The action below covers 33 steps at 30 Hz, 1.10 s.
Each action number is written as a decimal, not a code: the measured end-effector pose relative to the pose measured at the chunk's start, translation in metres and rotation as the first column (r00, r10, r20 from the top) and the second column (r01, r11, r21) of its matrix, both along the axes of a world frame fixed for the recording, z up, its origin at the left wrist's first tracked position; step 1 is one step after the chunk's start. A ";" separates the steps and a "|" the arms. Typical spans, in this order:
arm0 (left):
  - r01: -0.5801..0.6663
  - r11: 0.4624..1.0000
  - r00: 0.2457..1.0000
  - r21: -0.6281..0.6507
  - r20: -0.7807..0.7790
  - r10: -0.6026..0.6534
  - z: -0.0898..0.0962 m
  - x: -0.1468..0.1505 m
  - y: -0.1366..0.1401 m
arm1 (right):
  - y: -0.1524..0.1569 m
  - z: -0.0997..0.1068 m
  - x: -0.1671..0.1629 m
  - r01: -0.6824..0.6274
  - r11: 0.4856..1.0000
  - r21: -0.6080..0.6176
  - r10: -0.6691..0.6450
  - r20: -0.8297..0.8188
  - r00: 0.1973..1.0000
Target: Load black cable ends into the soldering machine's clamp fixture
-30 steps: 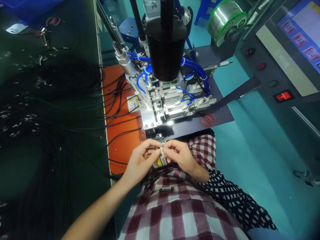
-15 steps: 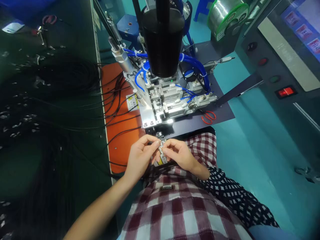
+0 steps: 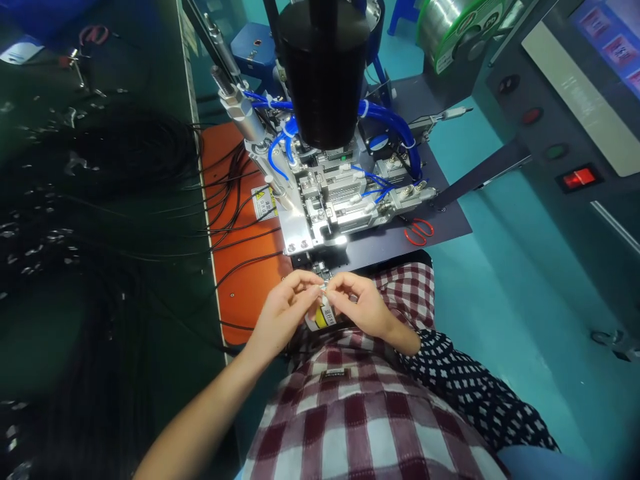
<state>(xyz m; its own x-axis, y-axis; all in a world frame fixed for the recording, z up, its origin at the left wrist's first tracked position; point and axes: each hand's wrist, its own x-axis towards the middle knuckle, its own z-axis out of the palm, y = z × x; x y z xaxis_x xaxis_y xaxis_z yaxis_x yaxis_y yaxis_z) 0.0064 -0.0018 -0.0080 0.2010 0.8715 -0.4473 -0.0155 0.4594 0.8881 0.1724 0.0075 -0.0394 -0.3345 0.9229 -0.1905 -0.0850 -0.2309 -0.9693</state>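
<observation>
My left hand is closed in a pinch, its thumb and forefinger meeting in front of the machine's near end. Facing it, my right hand pinches at the same spot, with the fingertips almost touching. Whatever lies between them is too small to make out. Just beyond the fingers is a small metal fixture at the front of the silver machine. A yellow and white label shows beneath the hands. Black cables cross the orange plate left of the machine.
Red-handled scissors lie on the dark base plate right of the machine. A black cylinder hangs overhead. Coiled black cables cover the dark table at left. A solder wire spool and a control box with a lit red switch stand right.
Both hands stay pinched together at the same place, with the fingertips shifting slightly. The label beneath shows a little more. The whole view has moved slightly.
</observation>
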 end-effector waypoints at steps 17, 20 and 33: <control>-0.096 0.995 0.994 0.006 0.055 0.096 -0.008 -0.004 -0.004 | 0.007 -0.003 -0.003 -0.015 0.994 -0.105 -0.001 -0.150 0.989; -0.106 0.994 0.993 0.010 0.053 0.106 -0.010 -0.005 -0.005 | 0.004 -0.002 -0.008 0.033 0.998 -0.053 -0.037 -0.085 0.996; -0.197 0.980 0.976 -0.036 0.085 0.200 -0.010 -0.001 -0.007 | -0.003 -0.003 -0.016 0.056 0.994 -0.096 -0.059 -0.025 0.998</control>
<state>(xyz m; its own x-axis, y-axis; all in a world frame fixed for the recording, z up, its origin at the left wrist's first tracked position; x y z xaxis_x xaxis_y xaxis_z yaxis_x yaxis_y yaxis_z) 0.0055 -0.0083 -0.0178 0.0648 0.8859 -0.4592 -0.1861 0.4629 0.8667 0.1568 0.0047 -0.0421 -0.2876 0.9189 -0.2701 -0.1276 -0.3163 -0.9400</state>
